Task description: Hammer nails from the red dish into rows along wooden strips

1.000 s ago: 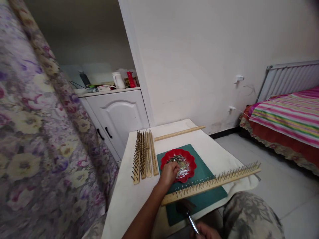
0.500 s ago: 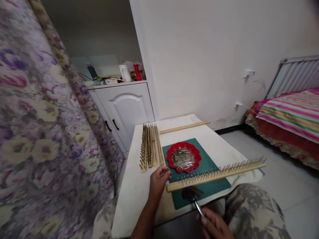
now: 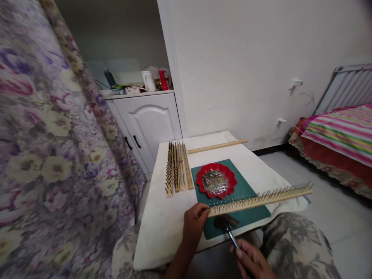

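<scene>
My left hand [image 3: 195, 221] is closed in a pinch at the left end of a wooden strip [image 3: 232, 209], covering that end; whatever is between the fingertips is too small to make out. Rows of nails [image 3: 273, 193] stand up along the strip, which lies across a green mat [image 3: 247, 217] and reaches past its right side. In my right hand [image 3: 251, 259] is the shiny handle of a hammer [image 3: 231, 235]. Its dark head is low over the mat, just in front of the strip. Behind the strip, a red scalloped bowl [image 3: 200, 185] holds many loose nails [image 3: 215, 183].
Several wooden strips studded with nails [image 3: 176, 170] lie side by side at the table's left. Another strip [image 3: 217, 146] lies along the back of the white-covered table [image 3: 162, 228]. A floral curtain [image 3: 69, 147] hangs left; my knees flank the near edge.
My left hand has moved right, from beside the strip onto its left end. The hammer stays low in my right hand. The whole view has shifted slightly.
</scene>
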The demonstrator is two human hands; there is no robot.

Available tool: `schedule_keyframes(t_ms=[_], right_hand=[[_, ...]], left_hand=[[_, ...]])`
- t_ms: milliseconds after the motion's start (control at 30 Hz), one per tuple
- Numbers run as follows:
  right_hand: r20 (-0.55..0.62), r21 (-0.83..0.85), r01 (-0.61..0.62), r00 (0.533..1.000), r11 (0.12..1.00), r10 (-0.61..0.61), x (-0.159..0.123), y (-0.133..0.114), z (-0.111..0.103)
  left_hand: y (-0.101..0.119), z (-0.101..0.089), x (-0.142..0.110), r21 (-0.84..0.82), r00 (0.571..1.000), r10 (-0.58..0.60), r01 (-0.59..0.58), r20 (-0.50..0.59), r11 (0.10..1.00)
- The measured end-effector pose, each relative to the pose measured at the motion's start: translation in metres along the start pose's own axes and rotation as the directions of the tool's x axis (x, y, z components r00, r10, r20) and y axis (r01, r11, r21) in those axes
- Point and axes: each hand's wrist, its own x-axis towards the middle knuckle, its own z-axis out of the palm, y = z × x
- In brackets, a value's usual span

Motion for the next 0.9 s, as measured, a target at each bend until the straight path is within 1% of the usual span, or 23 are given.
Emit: schedule_keyframes(t_ms=[100, 233, 367, 500, 667, 800, 900], right_hand=[[0.006, -0.015, 0.012, 1.000, 1.000, -0.012, 0.002, 0.005, -0.002], [0.000, -0.031, -0.023, 1.000, 0.999, 0.023, 0.006, 0.013, -0.005], [0.015, -0.027, -0.025, 1.000, 0.999, 0.026, 0.006, 0.008, -0.004], [0.001, -0.026, 0.003, 1.000, 1.000, -0.003, -0.002, -0.012, 0.003], [0.030, -0.022, 0.017, 0.999, 1.000, -0.016, -0.008, -0.047, 0.014], [0.006, -0.054, 0.039, 0.999, 0.998, -0.038, -0.003, -0.077, 0.021], [-0.025, -0.096, 0.068, 0.997, 0.993, -0.071, 0.003, -0.090, 0.023]], left_hand=[[0.001, 0.001, 0.000, 0.035, 1.000, 0.030, -0.030, 0.010, 0.999], [0.004, 0.002, 0.000, 0.083, 0.997, 0.068, -0.070, 0.024, 0.994], [0.005, 0.003, 0.001, 0.132, 0.995, 0.096, -0.099, 0.027, 0.986], [0.002, 0.004, 0.002, 0.142, 0.992, 0.123, -0.124, 0.016, 0.982], [0.001, 0.004, 0.001, 0.125, 0.991, 0.133, -0.134, 0.017, 0.983], [0.003, 0.004, 0.000, 0.132, 0.994, 0.107, -0.109, 0.017, 0.985], [0.003, 0.005, 0.000, 0.141, 0.994, 0.106, -0.106, 0.012, 0.984]])
